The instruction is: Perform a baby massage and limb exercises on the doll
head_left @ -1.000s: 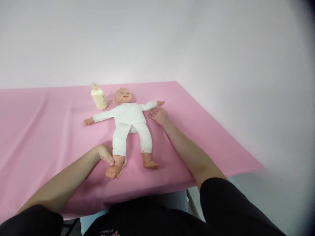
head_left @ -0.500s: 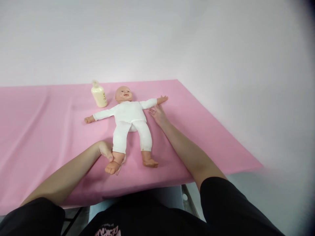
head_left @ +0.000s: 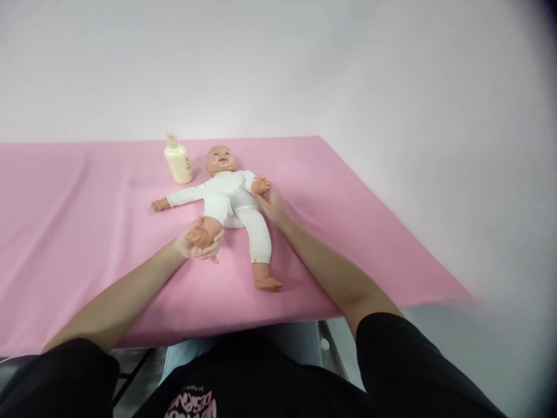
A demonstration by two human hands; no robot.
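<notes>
A baby doll (head_left: 230, 194) in a white suit lies face up on the pink table cover (head_left: 87, 232). My left hand (head_left: 198, 244) grips the doll's foot on the left side, with that leg bent up toward its belly. My right hand (head_left: 268, 204) holds the doll's arm on the right side, folded in against the chest. The doll's other arm stretches out to the left and its other leg lies straight toward me.
A small cream bottle (head_left: 177, 159) stands upright just left of the doll's head. The pink cover ends at a front edge near my body and a right edge (head_left: 391, 215) against the white wall.
My left hand has pushed the doll's foot up, bending the leg toward its body. My right hand has brought the outstretched arm in across the chest.
</notes>
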